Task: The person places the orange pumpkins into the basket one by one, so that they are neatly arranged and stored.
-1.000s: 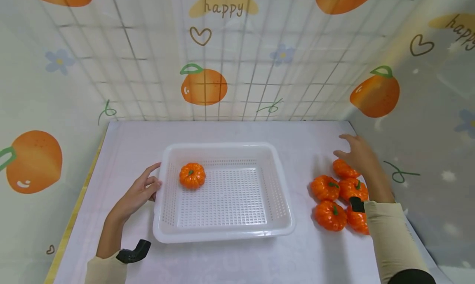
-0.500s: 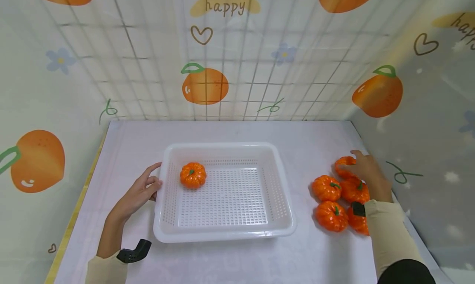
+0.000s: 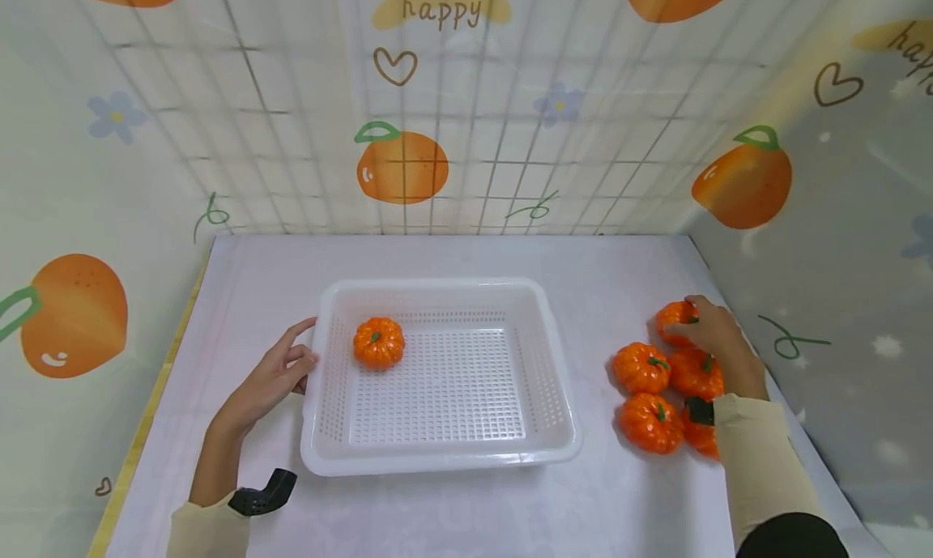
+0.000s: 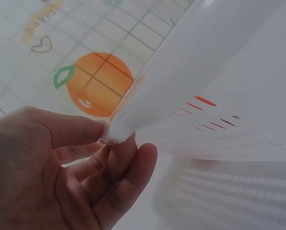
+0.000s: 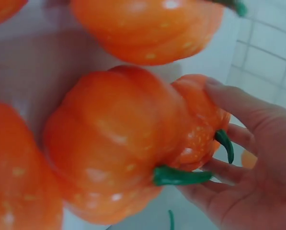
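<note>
My left hand [image 3: 271, 376] pinches the left rim of a white plastic basket [image 3: 437, 463]; in the left wrist view its thumb and fingers [image 4: 121, 189] close on that rim. One small orange toy pumpkin [image 3: 378, 344] with a green stem sits in the basket's left part. Over on the right, my right hand [image 3: 720, 337] holds the farthest pumpkin [image 3: 672, 315] of a group. The right wrist view has the thumb on one side of this pumpkin [image 5: 195, 120] and the fingers curved behind it, partly hidden.
Several more pumpkins lie close together on the white table [image 3: 466, 517]: one pumpkin [image 3: 640, 368] beside the held one, another pumpkin [image 3: 651, 424] nearer the front. My right sleeve [image 3: 765, 461] partly covers a further pumpkin [image 3: 700, 435]. A printed curtain [image 3: 291, 137] stands behind the table.
My right hand has come down and toward the front onto the farthest pumpkin, and its fingers have closed around it. That pumpkin has tilted, showing its stem. My left hand stays on the basket rim.
</note>
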### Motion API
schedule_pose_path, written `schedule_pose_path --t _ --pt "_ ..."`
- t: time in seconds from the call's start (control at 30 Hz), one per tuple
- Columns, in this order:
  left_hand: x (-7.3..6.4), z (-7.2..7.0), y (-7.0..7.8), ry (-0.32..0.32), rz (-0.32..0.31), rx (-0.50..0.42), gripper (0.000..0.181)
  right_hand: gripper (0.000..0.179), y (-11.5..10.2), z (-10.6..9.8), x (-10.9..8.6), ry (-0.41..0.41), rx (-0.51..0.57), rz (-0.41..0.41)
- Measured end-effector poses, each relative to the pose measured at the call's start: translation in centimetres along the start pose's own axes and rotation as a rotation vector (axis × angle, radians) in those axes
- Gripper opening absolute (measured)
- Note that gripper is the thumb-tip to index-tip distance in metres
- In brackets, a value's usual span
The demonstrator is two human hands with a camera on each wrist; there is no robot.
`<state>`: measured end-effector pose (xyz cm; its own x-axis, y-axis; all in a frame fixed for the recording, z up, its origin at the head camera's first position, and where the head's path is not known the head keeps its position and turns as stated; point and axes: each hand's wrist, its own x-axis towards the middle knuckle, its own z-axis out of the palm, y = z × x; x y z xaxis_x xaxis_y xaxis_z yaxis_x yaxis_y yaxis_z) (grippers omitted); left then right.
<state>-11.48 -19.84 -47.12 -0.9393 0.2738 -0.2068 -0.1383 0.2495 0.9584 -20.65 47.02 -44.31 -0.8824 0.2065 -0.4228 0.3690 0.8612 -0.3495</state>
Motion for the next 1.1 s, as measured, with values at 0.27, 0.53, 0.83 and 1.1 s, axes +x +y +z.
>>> schedule_pose_path --t 0.27,0.53,0.83,1.1 --pt "0.1 -0.1 -0.1 0.001 0.002 0.01 0.062 0.081 -3.6 -0.6 -0.5 0.116 -0.081 -0.161" --pt "-0.1 0.0 0.0 0.005 0.002 0.012 0.063 0.076 -8.0 -0.9 -1.4 0.174 -0.123 -0.331" --pt "-0.1 0.1 -0.1 0.003 0.014 0.006 0.062 0.077 -14.6 -1.0 -4.3 0.14 -0.086 -0.415" --pt "0.0 0.0 -0.3 0.007 0.025 0.009 0.063 0.074 -20.0 -0.1 -6.6 0.11 -0.041 -0.528"
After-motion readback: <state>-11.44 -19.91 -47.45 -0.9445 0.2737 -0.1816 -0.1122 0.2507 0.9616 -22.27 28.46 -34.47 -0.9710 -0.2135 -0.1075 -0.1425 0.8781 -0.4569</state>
